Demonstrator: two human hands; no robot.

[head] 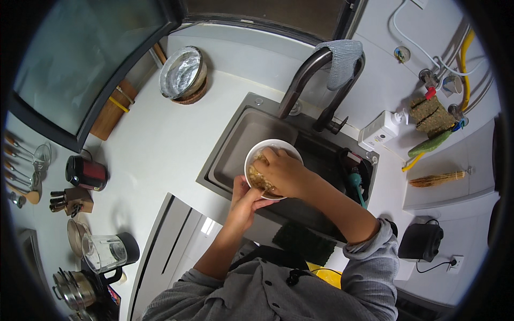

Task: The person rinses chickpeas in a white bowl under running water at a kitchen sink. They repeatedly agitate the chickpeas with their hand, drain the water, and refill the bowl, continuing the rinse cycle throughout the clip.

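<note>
A white bowl (277, 142) is held above the front of the double-basin sink (241, 132). My left hand (244, 200) grips it from the lower left, with the thumb near the rim and fingers underneath. Inside the bowl, clear liquid covers many small pale yellow-brown pieces (257, 180), perhaps beans or grains. My right hand (283, 172) reaches in from the right, its fingers dipped among these pieces. Those fingertips are hidden, so whether they pinch anything is unclear.
Behind the sink rises a dark faucet (295, 82) draped with a grey cloth (343, 64). A white pump bottle (377, 130) stands at its right. A teal-handled brush (355, 180) lies in the right basin. Nested bowls (181, 74), a knife block (80, 200) and a blender jar (104, 252) occupy the left counter.
</note>
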